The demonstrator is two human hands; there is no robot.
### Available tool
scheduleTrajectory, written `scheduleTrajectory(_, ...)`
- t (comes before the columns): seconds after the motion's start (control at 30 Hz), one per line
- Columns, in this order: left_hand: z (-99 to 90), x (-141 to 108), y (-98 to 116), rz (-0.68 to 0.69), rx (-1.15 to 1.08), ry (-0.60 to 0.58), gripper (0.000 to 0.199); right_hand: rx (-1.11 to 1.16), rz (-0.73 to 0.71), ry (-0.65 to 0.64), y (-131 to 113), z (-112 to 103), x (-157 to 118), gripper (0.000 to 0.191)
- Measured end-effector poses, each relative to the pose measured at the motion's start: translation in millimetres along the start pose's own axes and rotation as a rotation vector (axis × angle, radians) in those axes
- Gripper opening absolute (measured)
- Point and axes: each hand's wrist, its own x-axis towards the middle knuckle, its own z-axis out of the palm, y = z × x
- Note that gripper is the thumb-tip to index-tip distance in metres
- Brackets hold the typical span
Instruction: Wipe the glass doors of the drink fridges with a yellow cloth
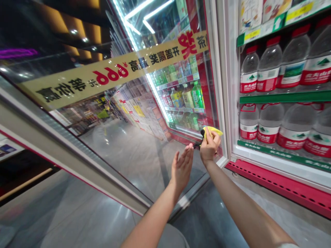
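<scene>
My right hand [209,150] is closed around a yellow cloth [216,131] near the lower hinge-side corner of a glass door [144,148]. A small black thing [202,133] shows beside the cloth; I cannot make out what it is. Just to the left, my left hand [182,167] is held flat with its fingers stretched, close to the glass and holding nothing. Whether its fingertips touch the pane, I cannot tell. The door stands swung out, and a yellow printed strip [116,70] runs across it, its lettering seen from behind.
Right of the door is an open cooler with water bottles [269,63] on green-edged shelves [284,97]. A red perforated base panel [279,189] runs below it. The door's frame [77,165] slants across the left over a grey tiled floor [85,213].
</scene>
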Motion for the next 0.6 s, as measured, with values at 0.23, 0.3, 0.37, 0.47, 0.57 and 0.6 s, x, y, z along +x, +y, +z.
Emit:
scheduleTrajectory(0.23,-4.6,31,2,0.026,0.042,0.020,0.056,0.009,0.084,-0.129,49,-25,6,0.052)
scheduleTrajectory(0.3,-4.8,35,3,0.050,0.056,0.015,0.055,-0.023,0.088,-0.100,55,-29,2,0.051)
scheduleTrajectory(0.37,-3.6,39,5,0.072,0.072,0.017,0.054,-0.001,0.042,-0.087,50,-26,9,0.050)
scheduleTrajectory(0.47,0.1,50,8,0.101,0.094,0.033,0.053,0.100,-0.036,-0.166,38,-18,34,0.050)
scheduleTrajectory(0.57,4.1,66,12,0.122,0.092,0.013,0.052,0.126,-0.020,-0.291,41,-20,45,0.055)
scheduleTrajectory(0.6,5.2,72,13,0.128,0.084,-0.008,0.051,0.116,-0.001,-0.329,45,-23,43,0.057)
